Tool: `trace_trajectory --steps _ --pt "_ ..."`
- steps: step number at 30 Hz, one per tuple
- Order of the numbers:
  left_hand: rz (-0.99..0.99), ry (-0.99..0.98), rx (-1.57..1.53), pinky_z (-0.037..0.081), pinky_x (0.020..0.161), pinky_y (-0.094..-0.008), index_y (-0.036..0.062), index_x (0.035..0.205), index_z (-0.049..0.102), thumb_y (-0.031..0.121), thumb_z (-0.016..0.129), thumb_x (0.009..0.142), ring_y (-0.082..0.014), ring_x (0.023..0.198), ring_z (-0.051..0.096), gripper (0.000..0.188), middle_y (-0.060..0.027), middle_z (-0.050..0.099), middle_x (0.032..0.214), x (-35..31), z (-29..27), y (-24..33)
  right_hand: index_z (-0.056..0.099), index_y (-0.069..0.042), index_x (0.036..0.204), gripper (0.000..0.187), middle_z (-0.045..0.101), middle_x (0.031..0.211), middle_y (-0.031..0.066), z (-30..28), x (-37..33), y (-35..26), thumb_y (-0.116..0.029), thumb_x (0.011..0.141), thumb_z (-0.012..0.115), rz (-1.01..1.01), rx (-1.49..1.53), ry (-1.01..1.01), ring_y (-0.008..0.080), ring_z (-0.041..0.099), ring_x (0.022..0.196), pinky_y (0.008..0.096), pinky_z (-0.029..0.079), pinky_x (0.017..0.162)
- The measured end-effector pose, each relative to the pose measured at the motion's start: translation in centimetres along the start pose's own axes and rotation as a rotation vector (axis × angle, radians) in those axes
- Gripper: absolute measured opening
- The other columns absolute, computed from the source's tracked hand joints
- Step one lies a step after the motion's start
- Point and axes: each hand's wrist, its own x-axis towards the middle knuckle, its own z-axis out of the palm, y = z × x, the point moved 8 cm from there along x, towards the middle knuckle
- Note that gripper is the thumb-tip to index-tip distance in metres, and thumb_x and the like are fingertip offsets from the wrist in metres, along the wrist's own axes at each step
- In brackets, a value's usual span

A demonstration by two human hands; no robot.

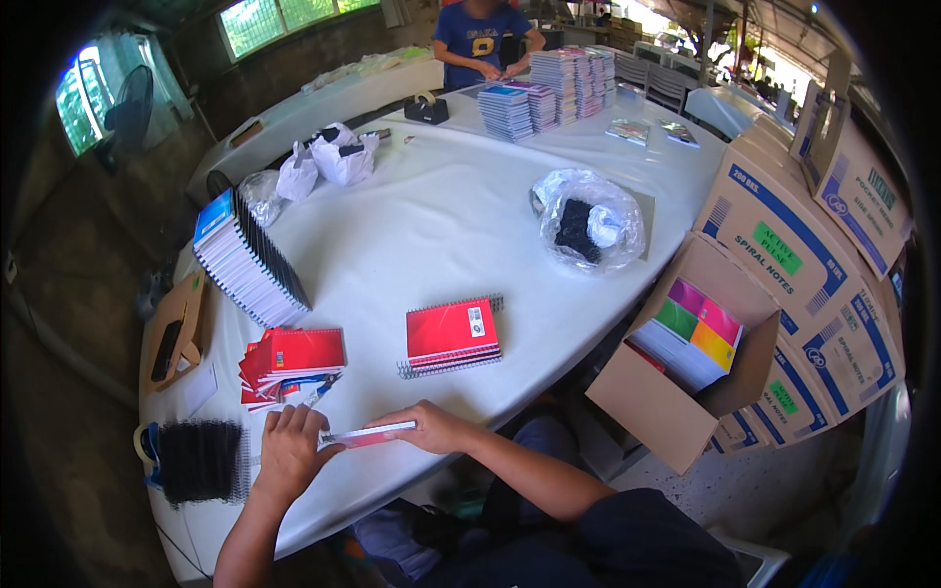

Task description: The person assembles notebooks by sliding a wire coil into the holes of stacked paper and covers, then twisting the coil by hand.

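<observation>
A thin notebook (377,434) with a reddish cover is held nearly edge-on above the table's near edge. My right hand (431,427) grips its right end between thumb and fingers. At the notebook's left end, my left hand (290,446) is closed, thumb against the edge; its fingers hide whether a coil is there. Just beyond lie fanned red notebooks (306,350) with a small blue-and-metal tool (320,392) beside them. A pile of black spiral coils (203,461) sits left of my left hand. Red spiral-bound notebooks (453,329) are stacked ahead of my right hand.
A tall leaning notebook stack (250,260) stands at left, near a phone (168,350) on cardboard. A plastic bag (588,223) holds black coils. An open carton (686,343) of colourful notebooks is at right, before piled boxes (794,245). Across the table, a person (480,44) stands by notebook stacks (554,88).
</observation>
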Motion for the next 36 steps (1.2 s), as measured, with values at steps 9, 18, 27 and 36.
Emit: trace_trajectory --steps 9,18,27,36 --pt "-0.255 0.456 0.359 0.014 0.104 -0.0579 -0.0068 0.131 0.033 0.060 0.061 0.071 -0.0487 0.128 0.023 0.094 -0.0283 0.029 0.138 -4.8 2.1 -0.2 0.058 -0.009 0.118 0.035 0.060 0.114 0.0158 1.7 -1.0 -1.2 -0.004 0.083 0.057 -0.084 -0.020 0.023 0.0299 0.059 0.105 0.0326 0.045 0.089" --pt "-0.229 0.518 0.175 0.007 0.103 -0.0622 -0.0137 0.136 0.013 0.073 0.044 0.075 -0.0544 0.130 0.011 0.110 -0.0364 0.015 0.140 -9.4 8.2 0.3 0.053 -0.010 0.124 0.059 0.058 0.117 0.0146 5.6 -3.3 -1.8 0.011 0.069 0.044 -0.201 0.000 0.002 0.0310 0.058 0.105 0.0336 0.045 0.088" --pt "-0.160 0.676 0.033 0.004 0.103 -0.0639 -0.0110 0.137 0.014 0.075 0.042 0.074 -0.0569 0.128 0.012 0.111 -0.0340 0.010 0.142 -9.0 7.4 1.0 0.055 -0.007 0.122 0.057 0.057 0.119 0.0145 6.4 -3.5 -2.7 0.015 0.069 0.049 -0.403 -0.161 0.049 0.0261 0.056 0.110 0.0341 0.045 0.092" --pt "-0.140 0.581 -0.151 0.010 0.101 -0.0648 -0.0080 0.137 0.023 0.078 0.043 0.069 -0.0552 0.128 0.017 0.111 -0.0368 0.017 0.138 -9.1 10.0 2.6 0.056 -0.006 0.119 0.050 0.060 0.113 0.0149 6.6 -3.5 -2.2 0.010 0.072 0.057 -0.390 -0.134 0.087 0.0307 0.060 0.101 0.0348 0.049 0.085"
